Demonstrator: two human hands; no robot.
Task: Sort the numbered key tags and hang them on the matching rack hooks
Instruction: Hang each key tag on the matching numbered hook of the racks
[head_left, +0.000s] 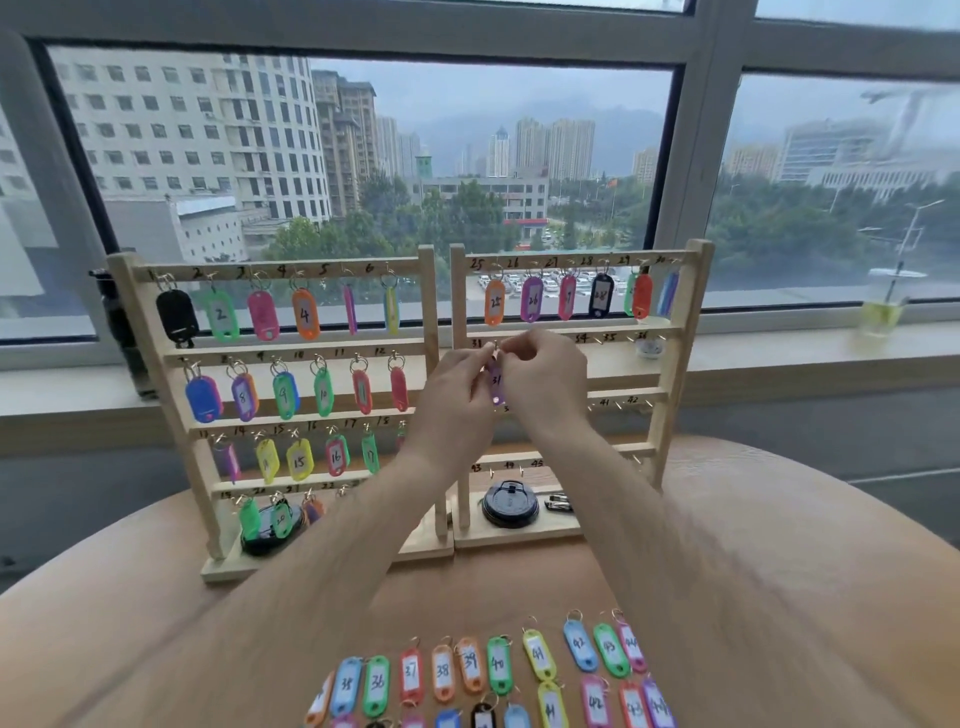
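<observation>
Two wooden racks stand side by side on the table, the left rack (291, 347) filled with coloured numbered tags, the right rack (670, 332) with tags 25 to 30 on its top row only. A purple tag marked 31 (495, 383) hangs between my hands at the right rack's second bar, near the mark 31. My left hand (457, 387) and my right hand (540, 371) both pinch the tag's ring at the top. Several loose tags (498, 670) numbered from about 35 to 44 lie in rows at the table's near edge.
A black round lid (509, 503) and a small dark clip (558, 503) lie on the right rack's base. Behind the racks runs a window sill with a plastic cup of yellow drink (883, 301) at the right. A dark bottle (122, 332) stands left of the racks.
</observation>
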